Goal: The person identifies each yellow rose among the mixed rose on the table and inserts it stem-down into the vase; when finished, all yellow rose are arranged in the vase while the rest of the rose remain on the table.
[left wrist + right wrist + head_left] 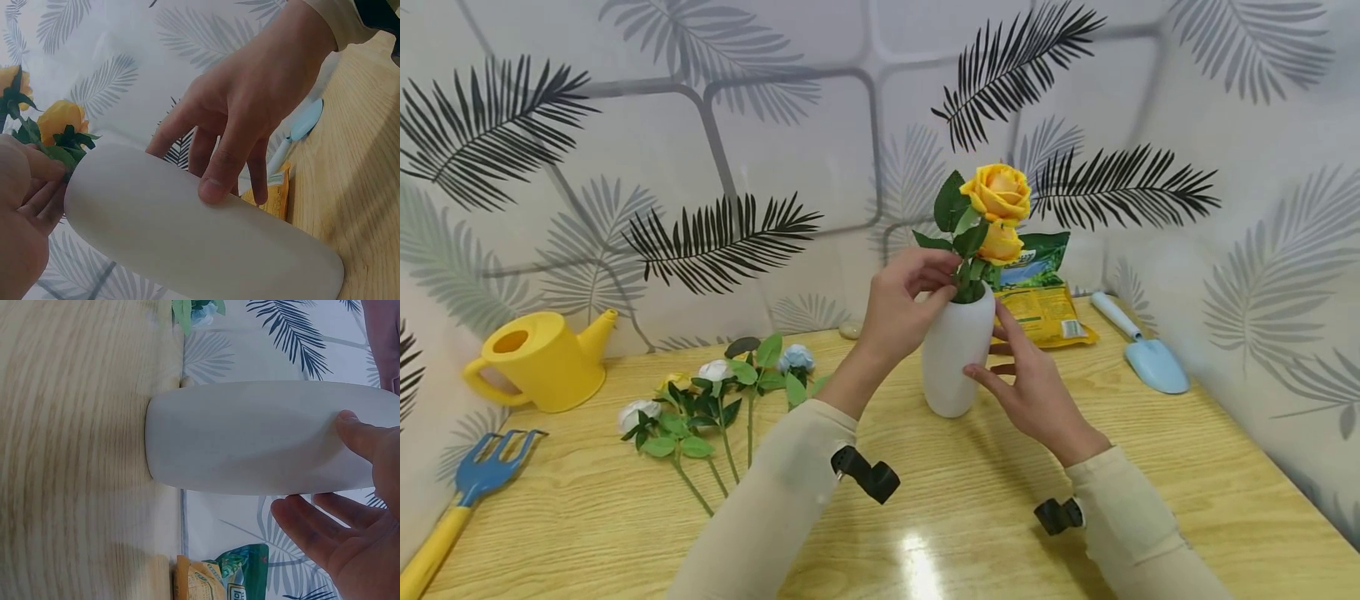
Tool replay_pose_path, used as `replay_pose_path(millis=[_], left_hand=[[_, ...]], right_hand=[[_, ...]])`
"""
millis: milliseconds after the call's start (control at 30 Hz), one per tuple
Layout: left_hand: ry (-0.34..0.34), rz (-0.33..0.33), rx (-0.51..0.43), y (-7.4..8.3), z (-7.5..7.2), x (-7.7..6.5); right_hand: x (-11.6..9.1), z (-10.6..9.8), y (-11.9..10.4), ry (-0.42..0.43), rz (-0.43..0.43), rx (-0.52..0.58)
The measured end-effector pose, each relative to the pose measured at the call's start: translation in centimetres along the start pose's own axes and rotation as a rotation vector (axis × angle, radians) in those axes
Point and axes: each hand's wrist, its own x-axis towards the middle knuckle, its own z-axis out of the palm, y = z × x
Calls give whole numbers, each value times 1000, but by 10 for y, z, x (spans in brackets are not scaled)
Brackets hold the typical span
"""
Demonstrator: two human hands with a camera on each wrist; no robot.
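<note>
A white vase [953, 358] stands upright on the table, with two yellow roses [998, 200] rising from its mouth. My left hand [906, 300] is at the rim and pinches the rose stem just below its green leaves; in the left wrist view, the fingertips of that hand [28, 206] meet at the leaves. On the vase's right side, my right hand [1033, 392] grips the wall, thumb on the near face and fingers curving round the side. From the right wrist view, the vase's base [156, 437] sits on the tabletop. The stem's lower end is hidden inside the vase.
Left of the vase lie several artificial roses [715, 400], white, blue and yellow. A yellow watering can [546, 367] and a blue hand fork [486, 471] are farther left. Behind the vase stands a green-and-yellow packet [1041, 308]; a light-blue trowel [1153, 362] leans at right.
</note>
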Motion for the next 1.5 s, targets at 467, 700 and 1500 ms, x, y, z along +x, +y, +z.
replay_pose_path(millis=[467, 700, 1500], left_hand=[[41, 41, 159, 10, 0, -6], [72, 81, 195, 8, -1, -9], [83, 32, 156, 1, -25, -24]], right_hand=[[1, 1, -1, -2, 4, -5], [1, 2, -1, -12, 15, 8], [2, 2, 0, -10, 26, -10]])
